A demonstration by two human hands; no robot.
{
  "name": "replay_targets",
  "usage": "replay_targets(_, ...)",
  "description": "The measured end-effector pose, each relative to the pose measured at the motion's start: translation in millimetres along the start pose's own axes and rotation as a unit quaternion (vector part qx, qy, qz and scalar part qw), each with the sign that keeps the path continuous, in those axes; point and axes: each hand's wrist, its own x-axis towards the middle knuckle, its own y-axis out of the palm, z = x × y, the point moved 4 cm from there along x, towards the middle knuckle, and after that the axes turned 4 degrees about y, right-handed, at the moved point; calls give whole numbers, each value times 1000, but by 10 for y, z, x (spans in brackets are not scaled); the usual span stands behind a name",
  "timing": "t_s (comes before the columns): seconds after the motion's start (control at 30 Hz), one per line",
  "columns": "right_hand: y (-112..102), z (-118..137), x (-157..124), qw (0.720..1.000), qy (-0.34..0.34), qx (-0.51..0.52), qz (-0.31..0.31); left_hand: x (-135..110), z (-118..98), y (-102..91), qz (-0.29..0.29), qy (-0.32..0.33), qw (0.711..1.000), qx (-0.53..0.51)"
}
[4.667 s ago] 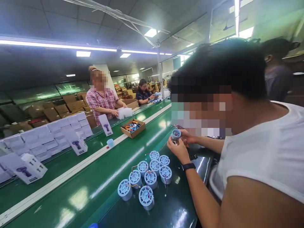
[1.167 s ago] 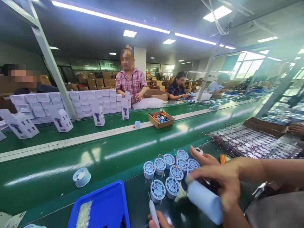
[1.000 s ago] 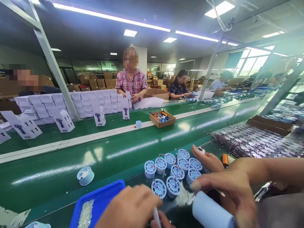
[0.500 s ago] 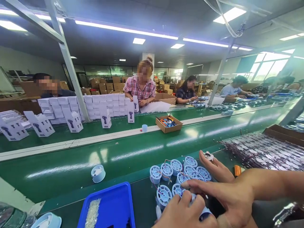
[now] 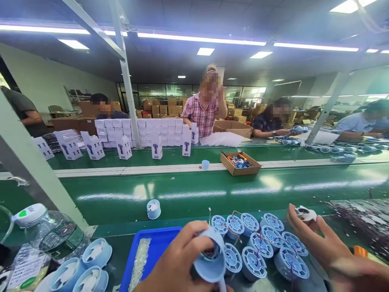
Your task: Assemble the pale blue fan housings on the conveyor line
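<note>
Head view, bottom centre: your left hand [image 5: 179,263] is wrapped round a light-blue round housing [image 5: 211,259], fingers curled on its rim, open end facing the camera. Lower right: your right hand [image 5: 331,251] has fingers spread, w/ a small white cap [image 5: 305,213] pinched at the fingertips. Btwn the hands, a cluster of blue fan housings [image 5: 258,243] w/ thin wires sits on the green bench. Blue tray [image 5: 152,251] w/ small white bits is just left of your left hand. Water bottle [image 5: 45,231] lower left. Across the belt, a person in a plaid shirt [image 5: 202,115] stands by stacked white boxes [image 5: 146,132].
</note>
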Motion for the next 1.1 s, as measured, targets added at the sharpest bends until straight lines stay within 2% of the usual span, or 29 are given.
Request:
replay_targets(0.1, 422, 258, 357, 999, -31, -22, 9, -259, 0, -324, -68, -49, 996, 37)
replay_targets(0.23, 988, 547, 670, 993, -86, -77, 20, -463, -89, -573, -121, -138, 980, 72)
replay_targets(0.33, 1174, 577, 763, 980, -102, -173, 0, -477, -220, -721, -114, -175, 974, 83)
replay_targets(0.43, 1302, 498, 861, 958, -122, -259, 19, -480, -324, -842, -113, -231, 964, 72)
replay_targets(0.53, 1412, 449, 969, 947, -183, -261, 38, -512, -383, -928, -153, -286, 946, 11)
replay_targets(0.63, 1513, 508, 1050, 943, -210, -251, 65, -534, -438, -983, -175, -293, 939, -48)
replay_targets(0.73, 1547, 634, 1059, 939, -182, -279, 88, -550, -505, -1040, -190, -295, 934, -71)
replay_targets(0.83, 1411, 656, 974, 921, -159, -352, 54, -566, -581, -1082, -205, -308, 926, -69)
replay_targets(0.97, 1107, 412, 822, 892, -166, -416, -60, -592, -638, -1106, -211, -320, 922, -62)
replay_targets(1.03, 1000, 260, 784, 900, -141, -394, -122, -604, -646, -1126, -219, -314, 922, -50)
replay_targets(1.1, 913, 154, 760, 913, -75, -349, -199, -609, -652, -1161, -234, -300, 924, -32)
